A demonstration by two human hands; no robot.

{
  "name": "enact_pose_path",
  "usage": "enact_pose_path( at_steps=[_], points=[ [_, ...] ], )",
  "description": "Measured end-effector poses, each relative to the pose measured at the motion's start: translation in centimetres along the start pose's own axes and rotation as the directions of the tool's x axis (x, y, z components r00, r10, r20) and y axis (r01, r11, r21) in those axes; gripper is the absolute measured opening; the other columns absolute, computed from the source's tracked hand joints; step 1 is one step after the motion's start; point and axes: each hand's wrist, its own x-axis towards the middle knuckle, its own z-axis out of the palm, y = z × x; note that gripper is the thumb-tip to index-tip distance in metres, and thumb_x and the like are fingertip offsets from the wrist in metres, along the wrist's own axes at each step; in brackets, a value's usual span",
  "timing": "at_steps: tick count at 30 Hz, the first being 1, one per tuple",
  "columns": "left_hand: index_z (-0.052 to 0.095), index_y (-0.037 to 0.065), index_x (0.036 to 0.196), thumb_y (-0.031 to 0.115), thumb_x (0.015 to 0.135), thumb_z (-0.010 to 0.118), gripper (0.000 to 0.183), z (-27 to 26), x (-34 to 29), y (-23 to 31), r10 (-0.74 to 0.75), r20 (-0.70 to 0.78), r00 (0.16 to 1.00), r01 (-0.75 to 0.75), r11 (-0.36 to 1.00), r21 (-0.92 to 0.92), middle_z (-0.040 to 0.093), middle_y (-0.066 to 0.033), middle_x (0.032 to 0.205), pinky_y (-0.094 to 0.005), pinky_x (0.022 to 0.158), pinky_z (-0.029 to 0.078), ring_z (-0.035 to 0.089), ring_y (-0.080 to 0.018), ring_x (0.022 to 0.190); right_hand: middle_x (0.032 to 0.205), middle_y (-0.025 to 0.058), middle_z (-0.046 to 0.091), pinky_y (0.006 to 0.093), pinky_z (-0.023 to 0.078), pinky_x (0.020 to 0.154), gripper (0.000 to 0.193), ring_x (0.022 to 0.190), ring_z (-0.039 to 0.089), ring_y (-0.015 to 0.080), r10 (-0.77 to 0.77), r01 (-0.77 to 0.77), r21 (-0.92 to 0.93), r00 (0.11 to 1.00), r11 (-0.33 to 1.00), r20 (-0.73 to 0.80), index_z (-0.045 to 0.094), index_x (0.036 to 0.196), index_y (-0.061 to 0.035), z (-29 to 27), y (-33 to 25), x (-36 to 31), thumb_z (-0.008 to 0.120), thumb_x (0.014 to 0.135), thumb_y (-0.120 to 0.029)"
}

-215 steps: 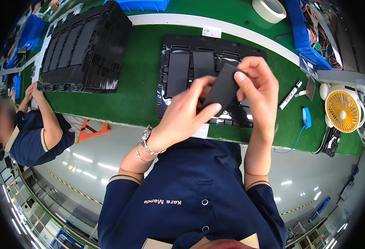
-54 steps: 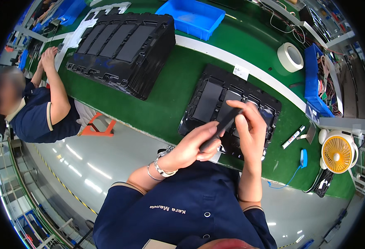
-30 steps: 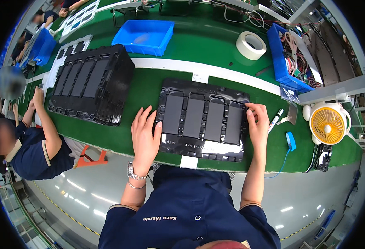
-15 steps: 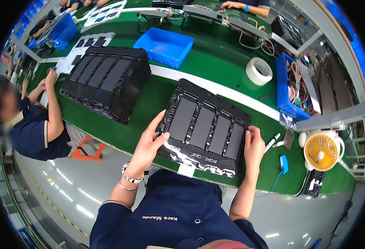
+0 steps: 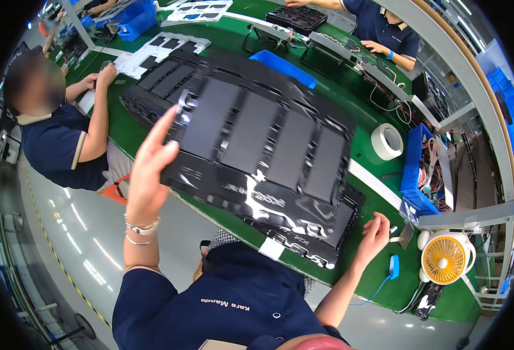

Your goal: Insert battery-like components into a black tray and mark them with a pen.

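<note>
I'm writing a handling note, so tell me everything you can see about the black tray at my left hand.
The black tray looks like thin, glossy moulded plastic, with a notched rim and four side-by-side pockets, each bearing a flat, matte dark-grey slab. It is raised, slanting across the view, and partly hides another tray below. Your left hand holds its left edge; your right hand is apart from it.
</note>
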Motion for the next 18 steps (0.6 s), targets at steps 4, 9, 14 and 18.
enact_pose_path(
  at_steps=[4,9,14,18],
  points=[
    [0.031,-0.003,0.148,0.008,0.097,0.048,0.055,-5.4,2.0,3.0,0.045,-0.049,0.998,-0.047,0.998,-0.038,0.05,-0.0158,0.14,-0.0315,0.101,0.049,0.058,-0.0204,0.12,0.063,-0.0012,0.052,0.0211,0.032,0.049,0.018,0.055,0.044,0.0041,0.016,-0.016,0.004,1.0,1.0,0.012,0.064,0.1,-0.002,0.4,0.6,0.1,0.049,0.1,-0.013],
    [0.04,0.001,0.145,0.009,0.098,0.051,0.049,-14.3,5.4,4.2,-0.032,-0.12,0.992,0.017,0.992,-0.122,0.058,-0.0113,0.134,-0.0326,0.096,0.051,0.062,-0.0181,0.115,0.062,-0.0019,0.051,0.0204,0.032,0.049,0.018,0.055,0.043,0.0035,0.027,-0.028,0.013,0.999,1.0,0.02,0.064,0.099,-0.0024,1.0,0.9,0.3,0.049,0.1,-0.012],
    [0.052,0.004,0.136,0.013,0.096,0.058,0.041,-20.2,9.2,4.3,-0.133,-0.14,0.981,0.124,0.99,-0.069,0.067,-0.0063,0.119,-0.0321,0.088,0.054,0.067,-0.0165,0.102,0.062,-0.002,0.051,0.02,0.031,0.049,0.018,0.056,0.044,0.0033,0.015,-0.016,0.014,0.999,1.0,0.038,0.064,0.1,-0.0019,1.4,1.3,0.3,0.049,0.101,-0.013],
    [0.054,0.004,0.133,0.013,0.093,0.062,0.041,-22.8,11.1,3.9,-0.205,-0.259,0.944,0.214,0.977,0.007,0.067,-0.0073,0.113,-0.0326,0.083,0.056,0.067,-0.0166,0.097,0.064,-0.0018,0.052,0.0197,0.033,0.052,0.018,0.058,0.046,0.0037,0.024,-0.024,0.011,1.0,1.0,0.017,0.064,0.101,-0.0017,1.3,-0.9,-0.3,0.049,0.101,-0.012]
  ],
)
